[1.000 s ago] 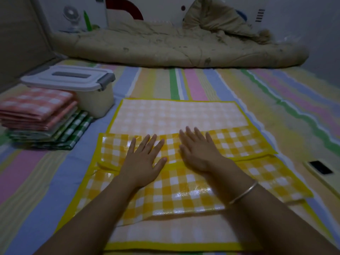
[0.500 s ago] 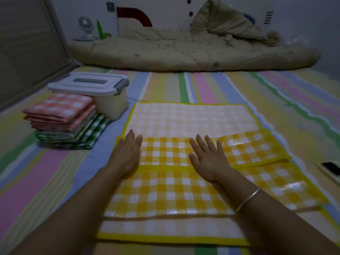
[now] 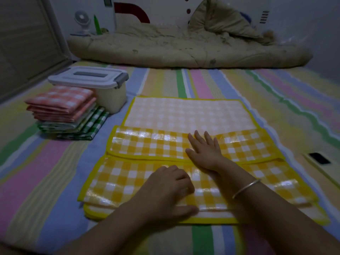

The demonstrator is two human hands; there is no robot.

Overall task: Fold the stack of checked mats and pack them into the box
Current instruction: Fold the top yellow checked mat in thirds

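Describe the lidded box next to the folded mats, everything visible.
The box is a pale cream plastic tub, upright on the striped floor covering. Its white lid is on, with a grey recessed handle on top and a grey latch at the right end. The stack of folded checked mats in front hides its lower left. The yellow mat lies just to its right. Neither the left hand nor the right hand touches it.

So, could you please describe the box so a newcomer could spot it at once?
On the striped floor covering, left of the yellow checked mat, sits a stack of folded pink and green mats. The box stands behind it: hard cream plastic, white lid, grey latches.
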